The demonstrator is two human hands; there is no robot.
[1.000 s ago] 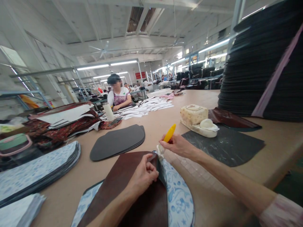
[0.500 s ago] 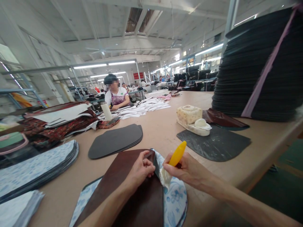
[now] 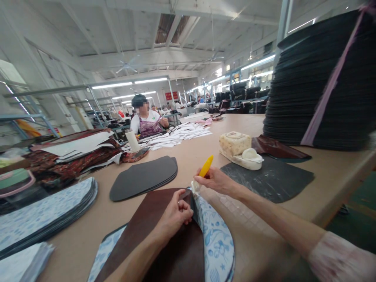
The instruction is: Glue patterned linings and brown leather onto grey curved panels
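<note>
My left hand [image 3: 175, 212] is closed on the folded-back edge of a brown leather piece [image 3: 152, 231] that lies over a blue-and-white floral panel [image 3: 216, 243]. My right hand [image 3: 216, 181] grips a yellow-handled brush [image 3: 205, 168] with pale bristles; its tip touches the top rim of the floral panel, just beyond my left fingers. Both hands are near the table's front edge.
A glue block with a white dish [image 3: 240, 149] sits on a dark mat [image 3: 272, 178]. A stack of dark panels [image 3: 144, 177] lies ahead, floral panels [image 3: 44, 213] at left, a tall tied black stack [image 3: 320, 82] at right. A person [image 3: 146, 119] works at the far end.
My right hand moved the brush from lower on the floral panel's edge back up to its top rim. My left hand kept its hold on the brown piece.
</note>
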